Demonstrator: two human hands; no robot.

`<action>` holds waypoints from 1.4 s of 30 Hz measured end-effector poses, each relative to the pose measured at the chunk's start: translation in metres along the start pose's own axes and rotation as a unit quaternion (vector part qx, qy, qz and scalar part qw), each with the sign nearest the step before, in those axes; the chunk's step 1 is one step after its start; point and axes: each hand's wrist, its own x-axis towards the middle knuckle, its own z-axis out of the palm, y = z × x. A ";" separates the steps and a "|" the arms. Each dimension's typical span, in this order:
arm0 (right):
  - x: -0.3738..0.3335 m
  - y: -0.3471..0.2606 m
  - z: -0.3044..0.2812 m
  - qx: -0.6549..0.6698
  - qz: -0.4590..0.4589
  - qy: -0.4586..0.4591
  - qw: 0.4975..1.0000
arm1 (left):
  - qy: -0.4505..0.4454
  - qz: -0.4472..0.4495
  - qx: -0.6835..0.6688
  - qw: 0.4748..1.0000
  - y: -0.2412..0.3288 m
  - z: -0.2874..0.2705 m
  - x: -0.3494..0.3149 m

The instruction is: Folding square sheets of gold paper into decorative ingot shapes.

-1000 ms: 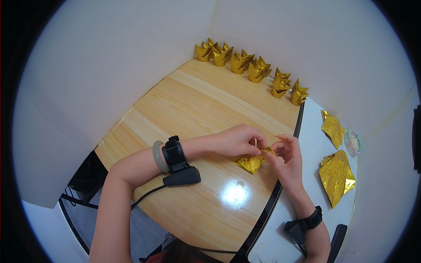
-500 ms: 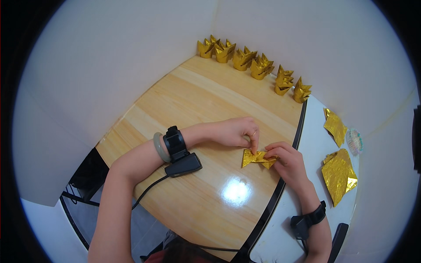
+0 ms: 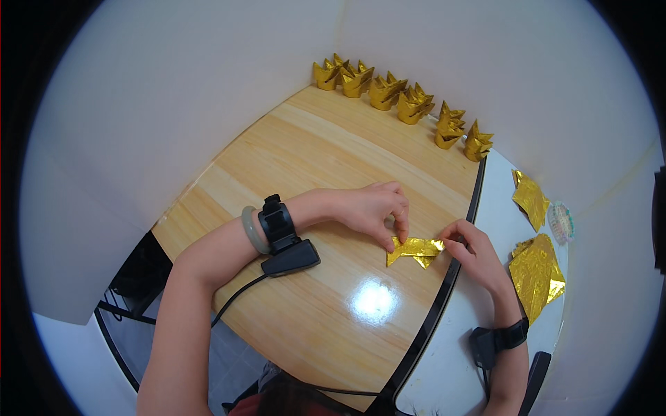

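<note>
1 foil (image 3: pixel 418 247) now lies exposed: right hand (image 3: pixel 479 254) has shifted to its end, left hand (image 3: pixel 375 209) opposite, fingers barely parted, pinching it.

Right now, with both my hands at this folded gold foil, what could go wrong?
The folded gold foil looks thin, so it might tear if the left hand and right hand, at its opposite ends, tug apart. The black cable from the wrist unit runs over the edge of the wooden table and could snag. The larger gold sheet lies close beside the right forearm, which might brush it.
</note>
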 end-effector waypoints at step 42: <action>-0.001 -0.017 0.037 -0.149 -0.084 0.119 0.978 | 0.024 -0.015 -0.063 0.998 -0.007 0.012 0.002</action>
